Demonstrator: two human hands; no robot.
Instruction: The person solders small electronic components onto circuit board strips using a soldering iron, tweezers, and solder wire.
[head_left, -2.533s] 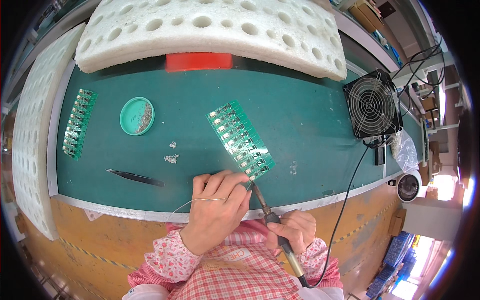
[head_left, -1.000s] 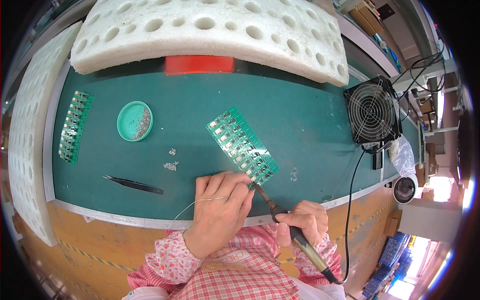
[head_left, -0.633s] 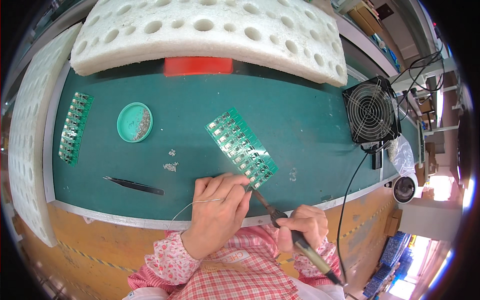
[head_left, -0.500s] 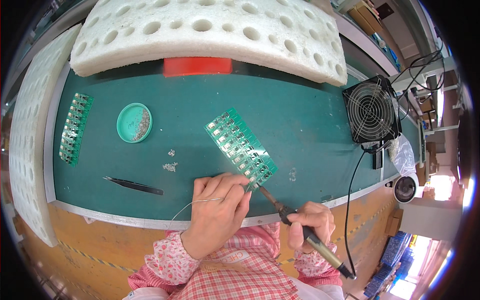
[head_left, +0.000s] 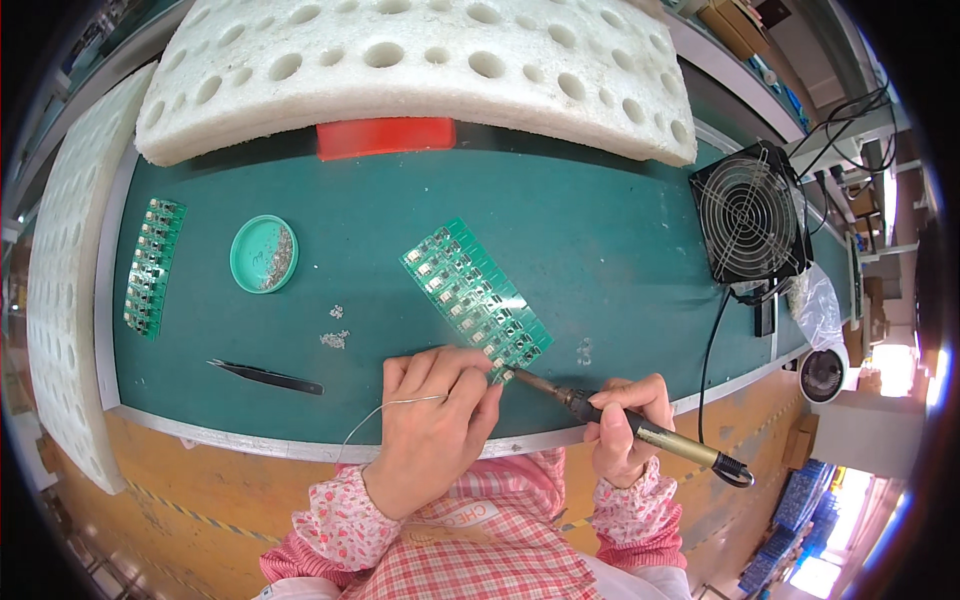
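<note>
A green circuit board panel (head_left: 478,296) lies slanted on the green mat, with rows of small white and black parts. At its near end rests my left hand (head_left: 430,425), fingers bent and closed on a thin solder wire (head_left: 362,420) that trails back toward the table edge. My right hand (head_left: 630,428) grips a soldering iron (head_left: 685,445) by its gold and black handle. The iron's tip meets the board's near corner beside my left fingertips. Where the wire's end lies is hidden by my fingers.
Black tweezers (head_left: 265,377) and small clippings (head_left: 335,340) lie at left, near a green round dish (head_left: 238,258) of metal bits. Another board (head_left: 152,268) is farther left. White foam blocks (head_left: 430,90) and a red box (head_left: 385,138) stand behind. A fan (head_left: 748,215) stands right.
My right hand has swung the iron's handle up and to the right, so the iron lies flatter. The tip has shifted slightly left on the board's end. My left hand stays almost still.
</note>
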